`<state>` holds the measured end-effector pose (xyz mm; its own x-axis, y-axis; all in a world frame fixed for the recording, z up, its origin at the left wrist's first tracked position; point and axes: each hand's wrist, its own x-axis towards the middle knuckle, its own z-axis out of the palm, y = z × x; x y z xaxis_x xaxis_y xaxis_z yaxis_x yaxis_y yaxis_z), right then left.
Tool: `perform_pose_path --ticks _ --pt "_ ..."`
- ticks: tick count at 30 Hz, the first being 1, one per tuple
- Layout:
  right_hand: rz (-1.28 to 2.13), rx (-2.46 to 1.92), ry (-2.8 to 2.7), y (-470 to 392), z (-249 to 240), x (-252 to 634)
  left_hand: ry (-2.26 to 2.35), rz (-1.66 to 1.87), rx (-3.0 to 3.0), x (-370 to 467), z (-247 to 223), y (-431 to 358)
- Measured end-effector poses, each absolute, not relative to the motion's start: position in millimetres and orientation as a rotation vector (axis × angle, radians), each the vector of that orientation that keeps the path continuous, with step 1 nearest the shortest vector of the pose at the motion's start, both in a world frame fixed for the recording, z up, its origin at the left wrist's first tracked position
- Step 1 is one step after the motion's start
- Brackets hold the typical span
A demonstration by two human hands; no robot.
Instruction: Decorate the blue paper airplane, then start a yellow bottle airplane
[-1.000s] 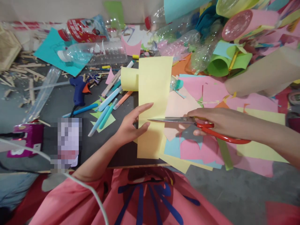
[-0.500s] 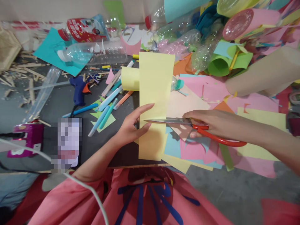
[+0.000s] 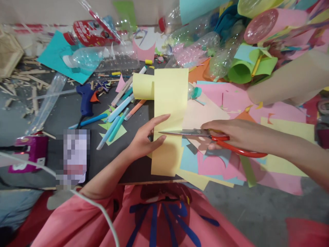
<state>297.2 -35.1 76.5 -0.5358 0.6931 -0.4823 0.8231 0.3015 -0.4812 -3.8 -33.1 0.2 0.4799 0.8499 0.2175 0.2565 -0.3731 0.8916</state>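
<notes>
Pale yellow is shown by the paper strip (image 3: pixel 171 99), over which the silver blades (image 3: pixel 183 132) of the red-handled scissors (image 3: pixel 204 132) are seen. At the left, dark blue is carried by the glue gun (image 3: pixel 86 101), orange by its trigger (image 3: pixel 95 97), purple by the box (image 3: pixel 38 147) and turquoise by the far sheet (image 3: pixel 52 55), while the far bottle (image 3: pixel 87 32) is marked with white lettering on red. The near pink garment (image 3: pixel 160 223) is patterned with dark blue streaks, and the tabletop (image 3: pixel 138 169) is coloured dark grey.
</notes>
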Motion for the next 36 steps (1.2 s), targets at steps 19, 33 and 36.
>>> perform_pose_path --ticks 19,33,36 --pt "-1.13 1.399 2.313 -34 78 286 0.915 0.849 1.848 -3 -1 -35" --pt "-0.875 1.445 2.409 -42 63 296 1.043 0.759 1.818 -1 1 -31" --pt "-0.736 1.583 2.443 -47 54 305 1.112 0.847 1.78 -3 0 -25"
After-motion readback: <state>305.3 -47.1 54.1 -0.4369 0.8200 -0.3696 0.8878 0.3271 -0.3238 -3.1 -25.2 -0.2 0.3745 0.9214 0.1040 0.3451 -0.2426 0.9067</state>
